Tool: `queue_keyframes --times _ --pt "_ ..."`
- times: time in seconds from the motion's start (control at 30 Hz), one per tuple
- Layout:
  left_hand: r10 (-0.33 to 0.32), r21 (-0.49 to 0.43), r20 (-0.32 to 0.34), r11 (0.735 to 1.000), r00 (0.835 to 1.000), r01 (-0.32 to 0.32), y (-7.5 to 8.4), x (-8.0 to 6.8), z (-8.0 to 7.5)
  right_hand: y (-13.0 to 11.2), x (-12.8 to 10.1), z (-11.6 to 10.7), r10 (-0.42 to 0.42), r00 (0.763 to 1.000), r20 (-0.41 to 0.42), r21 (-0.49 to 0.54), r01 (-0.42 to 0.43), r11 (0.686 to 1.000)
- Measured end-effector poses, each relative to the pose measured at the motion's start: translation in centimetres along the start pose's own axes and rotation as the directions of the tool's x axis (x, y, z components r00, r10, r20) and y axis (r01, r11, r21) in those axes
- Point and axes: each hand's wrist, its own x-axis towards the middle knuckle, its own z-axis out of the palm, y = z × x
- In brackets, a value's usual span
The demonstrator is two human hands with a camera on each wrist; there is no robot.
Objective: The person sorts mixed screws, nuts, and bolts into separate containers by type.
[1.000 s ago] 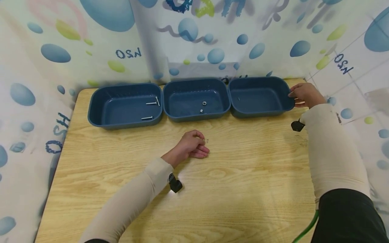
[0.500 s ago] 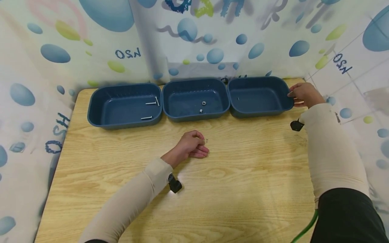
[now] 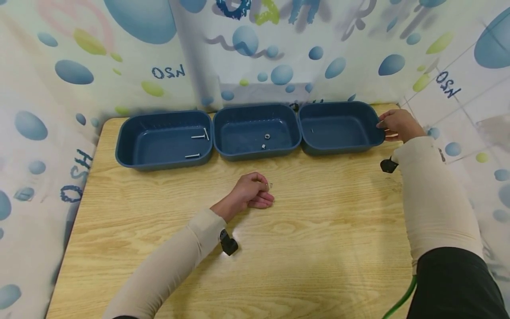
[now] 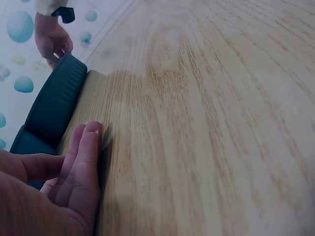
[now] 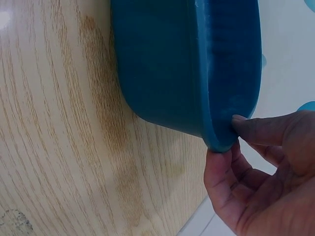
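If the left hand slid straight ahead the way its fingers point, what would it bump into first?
Likely the tiny metal piece just off the left hand's fingertips; beyond it only bare table shows. Depth is hard to judge.

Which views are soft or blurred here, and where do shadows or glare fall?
Head view: sharp at centre, the backdrop print smeared toward the top edge, a bright glare spot on the table beside the left wrist. Left wrist view: the left hand is close and soft, with a dark shadow beside its fingers. Right wrist view: the right hand and bin rim look fairly crisp.
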Motion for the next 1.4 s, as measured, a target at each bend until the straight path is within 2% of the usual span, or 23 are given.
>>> queue_keyframes --times 0.3,0.43,0.67,0.9,1.13,1.4 --pt "0.009 -0.025 -0.005 1.0 1.0 -0.009 0.0 -0.2 0.3 0.1 0.0 -0.1 -0.011 1.0 0.008 0.006 0.011 1.0" --pt "0.03 -0.036 0.008 0.999 1.0 -0.03 0.7 -0.7 0.9 0.1 0.1 -0.1 -0.013 1.0 0.012 0.011 0.013 1.0" --pt "0.082 -0.017 0.06 0.997 0.995 -0.081 3.5 -1.7 2.5 0.0 0.2 -0.1 -0.009 1.0 0.009 0.022 0.009 1.0" --pt "0.116 -0.023 0.092 0.993 0.989 -0.114 6.6 -2.1 5.3 0.1 0.1 0.0 -0.012 1.0 -0.002 0.007 0.012 1.0" --pt "0.156 -0.032 0.107 0.988 0.982 -0.154 9.5 -2.0 8.4 0.1 0.1 0.0 -0.021 1.0 -0.002 -0.026 0.021 0.999" --pt "0.171 -0.06 0.126 0.985 0.977 -0.165 11.9 -1.0 10.5 0.1 0.3 -0.1 -0.013 1.0 -0.003 -0.03 0.013 0.999"
